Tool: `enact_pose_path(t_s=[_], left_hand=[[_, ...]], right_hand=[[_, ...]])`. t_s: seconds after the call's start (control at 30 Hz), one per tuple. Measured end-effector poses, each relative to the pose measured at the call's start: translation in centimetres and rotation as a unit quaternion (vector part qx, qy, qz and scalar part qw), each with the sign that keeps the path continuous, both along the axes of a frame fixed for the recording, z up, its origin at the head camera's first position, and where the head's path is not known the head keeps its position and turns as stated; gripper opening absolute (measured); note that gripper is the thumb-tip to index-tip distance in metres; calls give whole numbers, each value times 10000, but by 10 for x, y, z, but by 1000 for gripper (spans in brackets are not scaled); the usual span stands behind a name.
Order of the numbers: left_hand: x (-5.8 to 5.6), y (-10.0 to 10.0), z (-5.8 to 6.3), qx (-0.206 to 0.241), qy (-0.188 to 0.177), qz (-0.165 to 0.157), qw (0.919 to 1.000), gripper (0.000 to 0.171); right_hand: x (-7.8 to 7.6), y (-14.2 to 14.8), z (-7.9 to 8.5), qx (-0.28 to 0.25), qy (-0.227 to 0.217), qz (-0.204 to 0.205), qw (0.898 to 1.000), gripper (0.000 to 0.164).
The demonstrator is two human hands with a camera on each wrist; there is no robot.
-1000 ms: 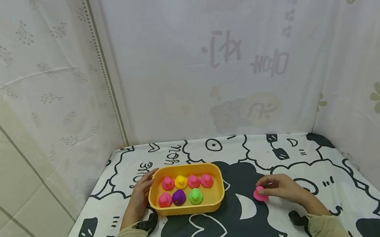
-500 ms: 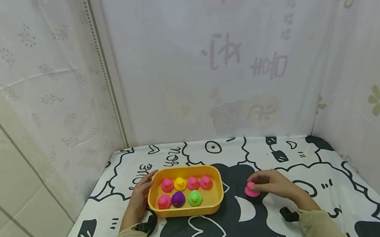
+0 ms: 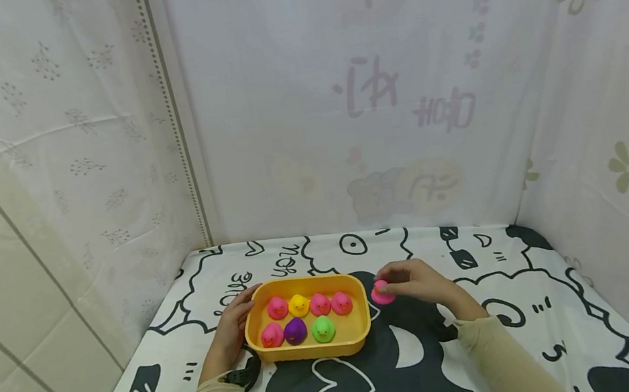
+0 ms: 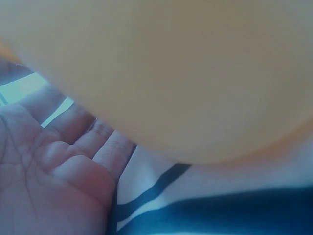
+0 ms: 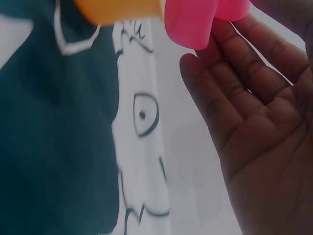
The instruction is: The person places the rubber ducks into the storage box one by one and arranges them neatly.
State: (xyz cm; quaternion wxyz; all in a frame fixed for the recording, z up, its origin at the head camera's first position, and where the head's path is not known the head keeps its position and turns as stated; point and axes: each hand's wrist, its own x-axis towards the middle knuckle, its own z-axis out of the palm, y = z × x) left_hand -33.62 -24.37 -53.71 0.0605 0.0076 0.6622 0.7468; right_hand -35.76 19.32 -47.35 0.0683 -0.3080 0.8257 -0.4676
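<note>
My left hand (image 3: 228,333) rests along the left side of a yellow plastic tray (image 3: 319,350), fingertips at its far left rim. In the left wrist view, the fingers (image 4: 76,122) lie fairly straight against the outside of the tray wall (image 4: 190,88). My right hand (image 3: 415,280) pinches a pink rubber duck (image 3: 379,297) between thumb and fingers, just right of the tray. Seen from the right wrist, that duck (image 5: 190,22) hangs at the fingertips above the cloth. Inside the tray sit several more ducks: pink ones (image 3: 320,303), a yellow one (image 3: 298,305), a purple one (image 3: 295,331) and a green one (image 3: 323,329).
A white cloth (image 3: 506,296) with black cartoon drawings covers the table. Pale printed curtains (image 3: 280,126) close off the back and both sides. Bare tray floor (image 3: 351,328) shows right of the green duck.
My right hand has carried the pink duck leftward and away from me, from the right of the table to close beside the tray. The left hand has stayed at the tray.
</note>
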Motion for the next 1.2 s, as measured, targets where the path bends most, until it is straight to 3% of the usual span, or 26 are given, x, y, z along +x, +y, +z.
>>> enact_pose_path(t_s=[0.2, 0.4, 0.63, 0.87, 1.2], left_hand=[[-1, -1, -1, -47, 30, -9, 10000, 52], [-2, 0, -1, -29, 9, 10, 10000, 52], [-1, 0, -1, 31, -23, 3, 10000, 52], [2, 1, 2, -32, -53, -14, 10000, 52], [1, 0, 1, -10, -61, 14, 10000, 52]], right_hand=[[-6, -33, 9, -39, 140, 576, 9982, 25], [-9, -54, 13, 304, 175, 1008, 9943, 24], [-10, -74, 18, 887, 135, 1174, 9890, 22], [-10, -82, 13, 1329, -31, 1329, 9822, 22], [-9, -89, 12, 2091, -171, 1490, 9663, 21]])
